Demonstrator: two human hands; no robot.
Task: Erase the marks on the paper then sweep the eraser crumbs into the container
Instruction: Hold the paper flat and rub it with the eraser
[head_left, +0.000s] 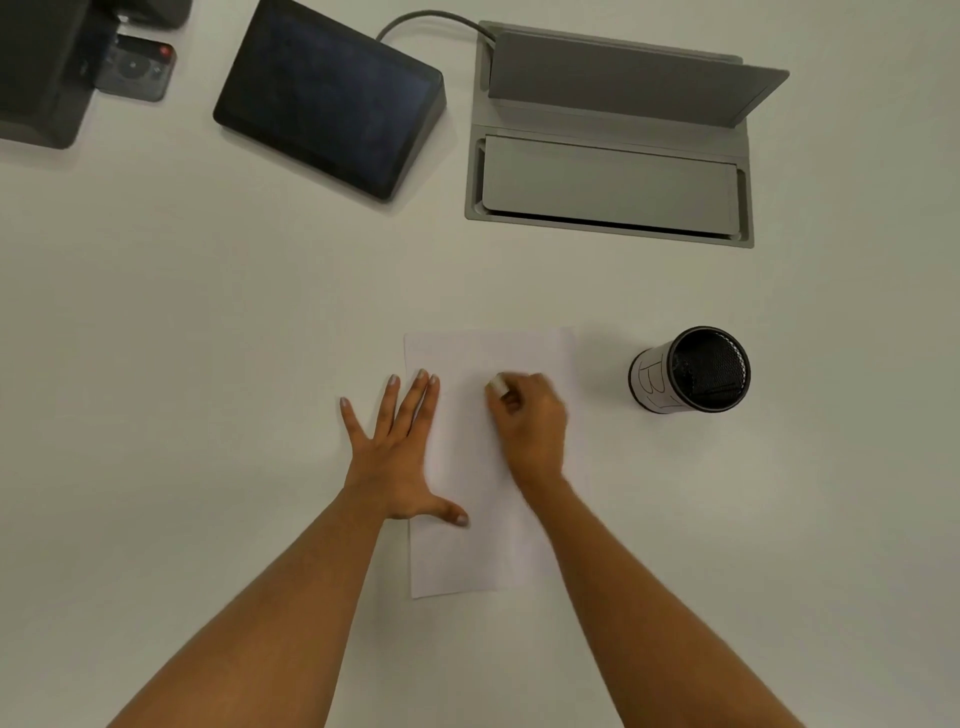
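Observation:
A white sheet of paper (483, 540) lies on the white table in front of me. My left hand (397, 452) rests flat with fingers spread on the paper's left edge, thumb on the sheet. My right hand (530, 421) is closed around a small white eraser (497, 384), whose tip presses on the upper middle of the paper. The hand looks blurred. Marks and crumbs on the sheet are too faint to make out. A black mesh container (693, 370) with a white paper wrap stands to the right of the paper.
A dark tablet-like screen (332, 96) sits on a wedge stand at the back, with a cable running right. A grey table cable box (613, 140) with its lid raised is at the back right. A dark device and a remote (137, 67) occupy the back left corner.

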